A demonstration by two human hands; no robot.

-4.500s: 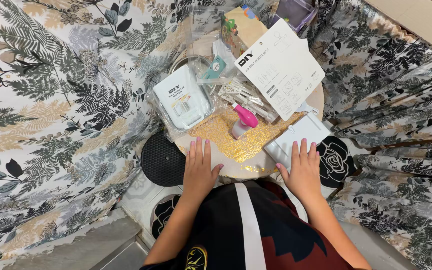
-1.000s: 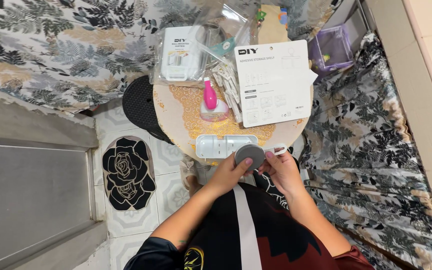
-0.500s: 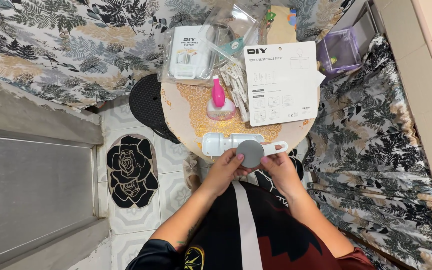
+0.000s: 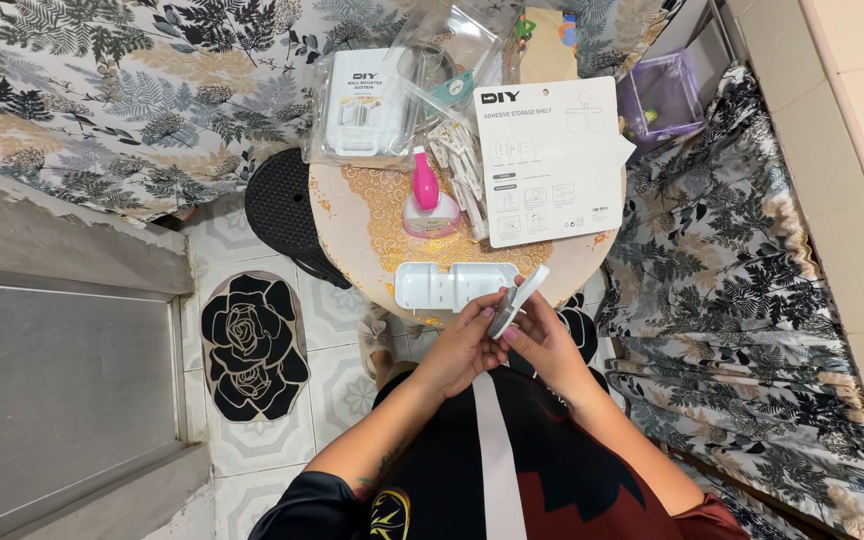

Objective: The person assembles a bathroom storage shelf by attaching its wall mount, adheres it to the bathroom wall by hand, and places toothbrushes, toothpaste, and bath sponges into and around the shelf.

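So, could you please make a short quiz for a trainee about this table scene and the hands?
1. True or false: the round grey disc lies flat on the table.
2. Which hands hold the disc? A) left hand only B) right hand only C) both
3. What stands just beyond the white tray?

Key: 1. False, it is held edge-on at the table's near rim. 2. C. 3. A pink-capped bottle.

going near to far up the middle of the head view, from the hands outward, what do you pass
left hand and right hand on a grey round disc → white plastic shelf → pink-capped bottle → clear plastic bags
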